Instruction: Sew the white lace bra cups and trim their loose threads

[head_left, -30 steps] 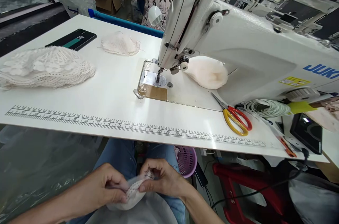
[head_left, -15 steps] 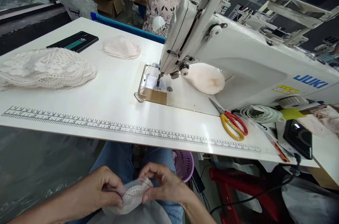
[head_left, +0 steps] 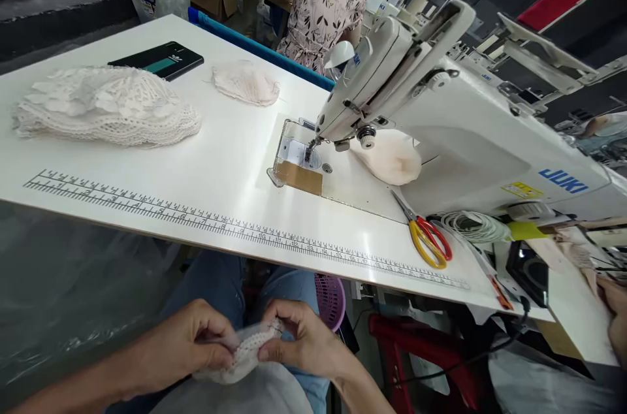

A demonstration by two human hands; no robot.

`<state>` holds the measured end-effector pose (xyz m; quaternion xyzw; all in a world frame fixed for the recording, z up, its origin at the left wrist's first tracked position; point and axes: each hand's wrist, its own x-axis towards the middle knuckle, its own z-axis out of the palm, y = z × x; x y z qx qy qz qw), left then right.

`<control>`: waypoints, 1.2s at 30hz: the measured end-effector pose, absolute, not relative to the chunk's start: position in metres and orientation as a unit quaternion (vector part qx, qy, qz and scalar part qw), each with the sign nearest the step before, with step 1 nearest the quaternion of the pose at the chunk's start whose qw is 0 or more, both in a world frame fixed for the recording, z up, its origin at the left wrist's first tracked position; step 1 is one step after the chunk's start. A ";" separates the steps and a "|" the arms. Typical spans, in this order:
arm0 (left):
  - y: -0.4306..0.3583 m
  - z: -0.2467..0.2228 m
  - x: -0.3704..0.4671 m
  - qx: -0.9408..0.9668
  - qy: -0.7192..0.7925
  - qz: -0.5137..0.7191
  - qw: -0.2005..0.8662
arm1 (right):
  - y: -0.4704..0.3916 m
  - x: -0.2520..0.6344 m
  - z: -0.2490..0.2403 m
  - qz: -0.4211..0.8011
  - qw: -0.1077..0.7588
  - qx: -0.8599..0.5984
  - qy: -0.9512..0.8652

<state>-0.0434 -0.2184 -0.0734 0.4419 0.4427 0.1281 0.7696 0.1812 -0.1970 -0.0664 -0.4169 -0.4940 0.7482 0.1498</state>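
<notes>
Above my lap, a piece of white lace-edged fabric stretches between both hands. My left hand pinches one end of it between thumb and fingers. The other end is gripped by my right hand, thumb below and fingers on top. The sheer part of the cloth hangs down over my jeans. On the table to the left lies a heap of white lace pieces. Behind it, a small pale fabric cup rests alone. A pale pink padded piece sits beside the sewing machine's needle area.
A JUKI sewing machine stands on the white table, which has a printed ruler along its front edge. Scissors, a coiled white cord and two phones lie there. A purple basket is underneath. Another person works beyond.
My view has tilted and shifted a little, so the table and machine sit differently. Both hands keep their hold on the lace-edged fabric, nearly unmoved. A hand now shows at the far right edge.
</notes>
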 end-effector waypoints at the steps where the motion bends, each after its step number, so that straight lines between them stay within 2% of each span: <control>1: -0.219 -0.075 -0.045 0.439 0.428 0.136 0.778 | -0.197 0.181 -0.066 0.749 0.150 -0.417 -0.492; 20: -0.219 -0.075 -0.051 0.443 0.425 0.153 0.774 | -0.197 0.181 -0.069 0.751 0.116 -0.403 -0.511; 29: -0.219 -0.074 -0.052 0.438 0.439 0.131 0.774 | -0.192 0.179 -0.067 0.733 0.168 -0.376 -0.541; 36: -0.223 -0.083 -0.054 0.432 0.425 0.134 0.784 | -0.193 0.181 -0.071 0.751 0.155 -0.390 -0.509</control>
